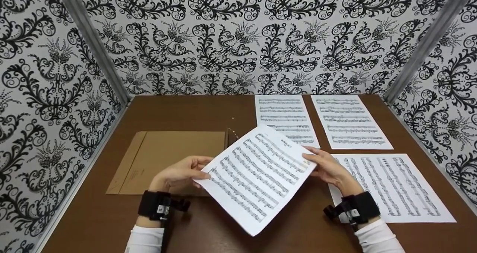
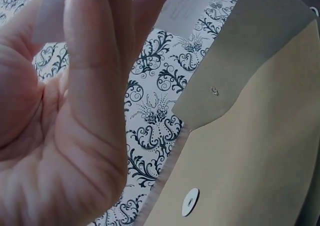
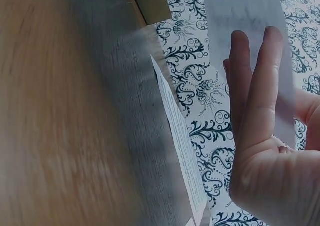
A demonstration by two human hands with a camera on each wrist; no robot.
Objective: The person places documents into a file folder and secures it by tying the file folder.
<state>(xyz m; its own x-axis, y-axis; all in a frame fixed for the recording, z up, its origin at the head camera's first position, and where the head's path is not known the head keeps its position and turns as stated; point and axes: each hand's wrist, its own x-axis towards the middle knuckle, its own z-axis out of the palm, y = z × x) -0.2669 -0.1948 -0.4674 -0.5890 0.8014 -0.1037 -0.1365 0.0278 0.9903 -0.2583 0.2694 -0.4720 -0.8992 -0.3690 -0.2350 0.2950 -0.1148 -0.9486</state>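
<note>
Left grip [image 1: 182, 172], right grip [image 1: 329, 168] pinch sheet [image 1: 253, 180] | partly hides envelope [image 1: 175, 154], page [image 1: 282, 112] (rear)

White sleeves [image 1: 146, 240] at seven and half-past-four o'clock; black wristbands [image 1: 367, 207] bear black camera mounts [image 1: 164, 204] with pale labels [image 1: 354, 211].

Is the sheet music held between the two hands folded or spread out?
Spread out: the head view shows the held sheet music with no visible fold, the left hand and right hand gripping near opposite corners.
</note>
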